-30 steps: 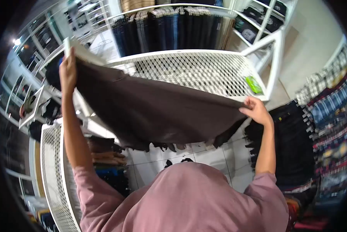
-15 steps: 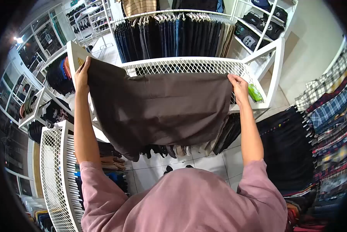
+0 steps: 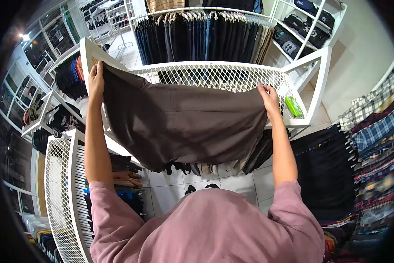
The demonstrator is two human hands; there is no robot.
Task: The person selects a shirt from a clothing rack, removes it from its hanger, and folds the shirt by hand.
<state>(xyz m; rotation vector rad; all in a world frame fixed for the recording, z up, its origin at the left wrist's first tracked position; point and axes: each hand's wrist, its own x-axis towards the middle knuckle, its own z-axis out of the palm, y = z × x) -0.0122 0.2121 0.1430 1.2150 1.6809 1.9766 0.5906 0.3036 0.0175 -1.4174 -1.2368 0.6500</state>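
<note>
While facing the white mesh rack [image 3: 223, 72], holding the brown garment [image 3: 188, 122] at its near side, pinched at opposite ends by the left hand [image 3: 96, 82] and the right hand [image 3: 270, 101], drawn inward since a second ago, so seemingly steadier.

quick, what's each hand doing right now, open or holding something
Left hand: closed, holding one end of the dark brown garment.
Right hand: closed, pinching the garment's other end.
</note>
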